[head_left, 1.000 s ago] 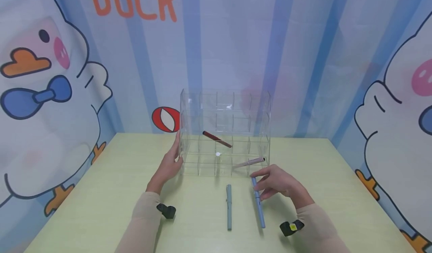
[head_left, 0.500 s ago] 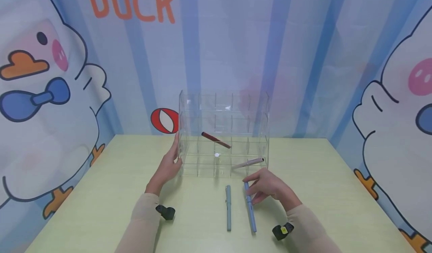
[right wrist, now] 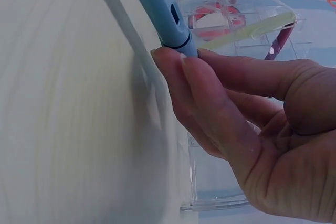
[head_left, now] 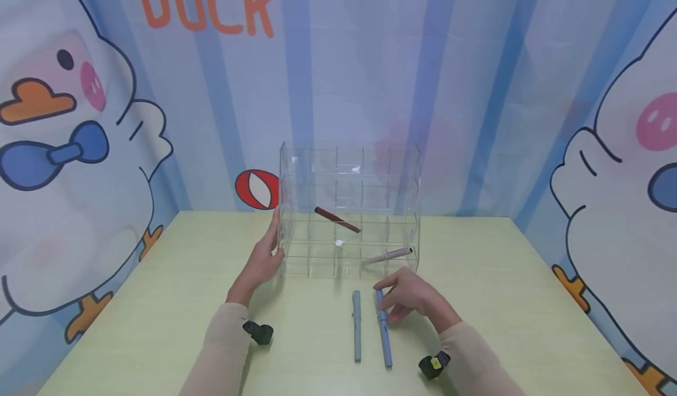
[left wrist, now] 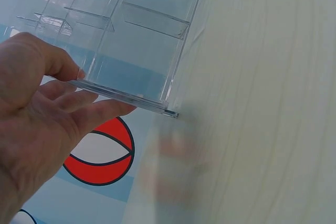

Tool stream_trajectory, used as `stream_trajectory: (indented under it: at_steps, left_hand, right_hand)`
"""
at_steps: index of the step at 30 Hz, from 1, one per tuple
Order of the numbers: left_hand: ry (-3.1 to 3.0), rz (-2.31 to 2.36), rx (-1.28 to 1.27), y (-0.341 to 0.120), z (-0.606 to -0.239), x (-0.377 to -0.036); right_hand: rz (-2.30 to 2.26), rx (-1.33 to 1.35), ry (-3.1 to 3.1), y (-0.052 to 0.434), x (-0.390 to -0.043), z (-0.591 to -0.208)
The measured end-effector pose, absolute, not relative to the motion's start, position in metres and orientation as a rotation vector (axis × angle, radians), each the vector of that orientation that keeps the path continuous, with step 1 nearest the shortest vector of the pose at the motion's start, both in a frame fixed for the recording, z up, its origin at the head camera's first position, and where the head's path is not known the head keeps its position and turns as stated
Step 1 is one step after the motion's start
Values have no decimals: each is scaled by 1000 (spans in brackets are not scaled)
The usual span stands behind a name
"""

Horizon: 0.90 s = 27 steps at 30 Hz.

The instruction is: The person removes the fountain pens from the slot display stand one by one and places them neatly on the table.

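Observation:
A clear acrylic organizer [head_left: 349, 167] with several compartments stands at mid-table. My left hand [head_left: 263, 258] lies flat against its left wall with straight fingers; in the left wrist view the left hand [left wrist: 47, 108] has its thumb by the wall's edge [left wrist: 126, 99]. My right hand [head_left: 408, 299] pinches the upper end of a blue pen [head_left: 384, 337] lying on the table; the right wrist view shows its fingertips [right wrist: 176, 61] on the blue pen [right wrist: 157, 3]. A grey pen [head_left: 357, 325] lies just left of it. Inside the organizer sit a dark red pen [head_left: 337, 220] and a beige pen [head_left: 388, 256].
The pale green table [head_left: 158, 302] ends at a curtain printed with ducks [head_left: 79, 149] and a red ball [head_left: 257, 188]. Black wrist mounts [head_left: 259, 332] sit on both sleeves. A small white cap-like piece [head_left: 340, 242] lies in a lower compartment.
My right hand has slid the blue pen leftward and slightly nearer, until it lies close beside the grey pen. The left hand has stayed on the organizer's side.

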<state>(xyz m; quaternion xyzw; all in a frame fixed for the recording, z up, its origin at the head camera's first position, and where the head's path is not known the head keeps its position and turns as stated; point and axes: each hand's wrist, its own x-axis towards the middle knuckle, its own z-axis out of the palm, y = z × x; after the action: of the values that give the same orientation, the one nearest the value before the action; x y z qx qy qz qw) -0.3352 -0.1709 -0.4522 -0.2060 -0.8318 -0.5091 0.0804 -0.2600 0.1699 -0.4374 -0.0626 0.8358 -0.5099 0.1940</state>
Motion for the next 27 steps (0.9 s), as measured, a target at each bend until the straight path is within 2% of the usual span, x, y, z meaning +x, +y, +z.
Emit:
stream_trajectory:
  at_steps: [27]
  left_hand:
    - [-2506, -1505, -610, -172, -453, -335]
  right_hand:
    - [-1353, -133, 2395, 150, -264, -443]
